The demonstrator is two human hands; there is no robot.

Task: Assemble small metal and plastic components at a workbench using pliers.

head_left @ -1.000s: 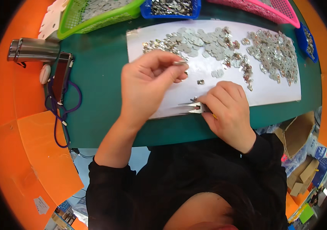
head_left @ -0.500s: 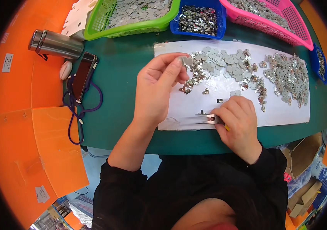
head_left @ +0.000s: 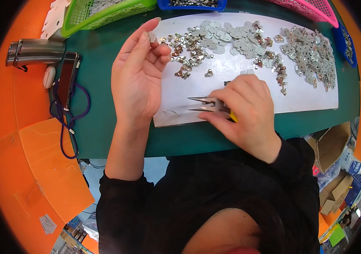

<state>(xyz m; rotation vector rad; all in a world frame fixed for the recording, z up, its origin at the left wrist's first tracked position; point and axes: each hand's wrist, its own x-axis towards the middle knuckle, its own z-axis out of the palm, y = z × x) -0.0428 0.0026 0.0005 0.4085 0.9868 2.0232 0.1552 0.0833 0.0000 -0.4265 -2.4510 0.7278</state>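
Thumb and fingers of my left hand (head_left: 136, 80) pinch a small grey metal plate (head_left: 152, 37) at the left edge of the white board (head_left: 307, 97); the other fingers are half curled, palm up. My right hand (head_left: 248, 114) is wrapped round needle-nose pliers (head_left: 219, 104) with yellow grips. Their jaws point left over the board's near part and stand apart; a small dark bit shows between them, too blurred to name. Beyond the hands lie a heap of small shiny metal fittings (head_left: 191, 48) and a pile of flat grey plates (head_left: 218, 36).
A large heap of metal pieces (head_left: 309, 53) covers the board's right side. Along the back stand a green basket (head_left: 115, 17), a blue tray (head_left: 193, 7) and a pink basket (head_left: 314, 12). Another blue tray (head_left: 348, 46) is far right. A steel flask (head_left: 43, 51) and corded phone (head_left: 68, 76) lie left.
The whole view has shifted, so the table sits higher and further left. My left hand has moved left, away from the fittings, still pinching the plate. The pliers' jaws now show more clearly apart.
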